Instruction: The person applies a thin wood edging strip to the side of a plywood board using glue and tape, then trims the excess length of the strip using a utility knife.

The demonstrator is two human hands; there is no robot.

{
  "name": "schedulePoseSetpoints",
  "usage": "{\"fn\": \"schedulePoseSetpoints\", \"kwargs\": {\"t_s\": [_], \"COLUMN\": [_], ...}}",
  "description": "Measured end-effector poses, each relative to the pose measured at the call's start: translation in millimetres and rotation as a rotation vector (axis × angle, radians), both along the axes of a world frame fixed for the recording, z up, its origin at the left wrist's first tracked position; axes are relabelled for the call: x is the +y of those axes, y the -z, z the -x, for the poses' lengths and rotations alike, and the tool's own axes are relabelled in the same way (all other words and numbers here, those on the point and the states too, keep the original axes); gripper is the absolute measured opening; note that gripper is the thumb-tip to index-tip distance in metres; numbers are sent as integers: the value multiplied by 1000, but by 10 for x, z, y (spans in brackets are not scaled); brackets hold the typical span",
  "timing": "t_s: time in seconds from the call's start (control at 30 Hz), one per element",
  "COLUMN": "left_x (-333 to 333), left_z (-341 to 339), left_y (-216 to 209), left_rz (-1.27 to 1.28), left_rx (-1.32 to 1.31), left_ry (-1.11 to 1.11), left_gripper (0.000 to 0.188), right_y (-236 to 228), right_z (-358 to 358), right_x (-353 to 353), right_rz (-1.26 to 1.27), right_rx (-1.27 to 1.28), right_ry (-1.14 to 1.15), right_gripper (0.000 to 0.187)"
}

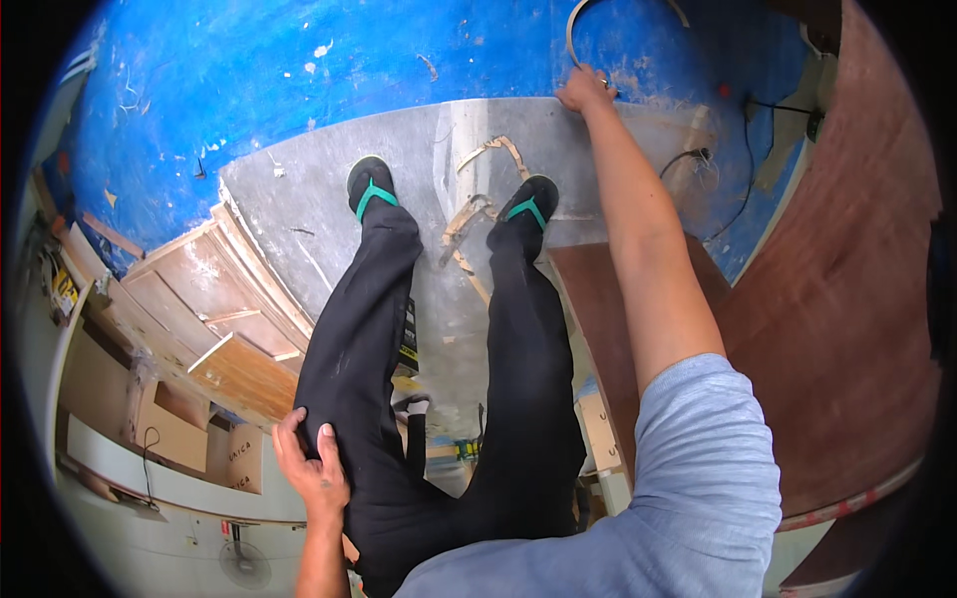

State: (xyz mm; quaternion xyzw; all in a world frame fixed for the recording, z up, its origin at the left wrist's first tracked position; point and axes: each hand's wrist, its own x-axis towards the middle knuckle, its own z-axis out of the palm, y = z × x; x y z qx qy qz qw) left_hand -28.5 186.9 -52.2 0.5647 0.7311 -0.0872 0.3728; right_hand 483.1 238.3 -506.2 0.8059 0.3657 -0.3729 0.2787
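My right hand (pixel 584 90) reaches far down to the back edge of a grey sheet (pixel 299 189), its fingers closed on the lower end of a thin curved wooden strip (pixel 571 35) that arcs up over the blue floor (pixel 249 70). My left hand (pixel 311 466) lies flat on my left thigh, on black trousers (pixel 349 339), fingers apart and holding nothing. Both my feet, in black sandals with green straps (pixel 371 187) (pixel 528 204), stand on the grey sheet. Curved wood offcuts (pixel 469 214) lie between the feet.
Light wooden boards and frames (pixel 219 309) are stacked at the left. A large reddish-brown panel (pixel 847 299) fills the right side. A black cable (pixel 743 169) trails near the sheet's right corner. A fan (pixel 242 563) and cardboard boxes (pixel 239 453) sit at lower left.
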Motion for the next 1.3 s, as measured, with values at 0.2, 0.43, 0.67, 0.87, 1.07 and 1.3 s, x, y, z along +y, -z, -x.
{"fn": "schedulePoseSetpoints", "kwargs": {"t_s": [0.2,0.43,0.67,0.87,1.07,1.3], "left_x": [59,-2,2069,2627,2868,3491], "left_z": [-150,-316,-1460,-913,-141,281], "left_y": [-46,-124,-2529,-3541,-4112,-4131], "left_rz": [8,22,-857,427,714,661], "left_rx": [13,-203,-389,-684,-566,-630], "left_ry": [111,116,632,967,948,779], "left_gripper": [30,59,64,35,24,20], "right_y": [-1035,-4844,-7294,-8499,-9053,-9246], "right_z": [91,1384,1632,1268,982,568], "right_x": [274,569,472,277,-351,-984], "right_rz": [-543,-1124,-611,-171,-162,-375], "right_rx": [-161,126,673,1236,1336,1375], "right_ry": [21,591,524,557,535,589], "right_gripper": [30,26,25,26,30,30]}}
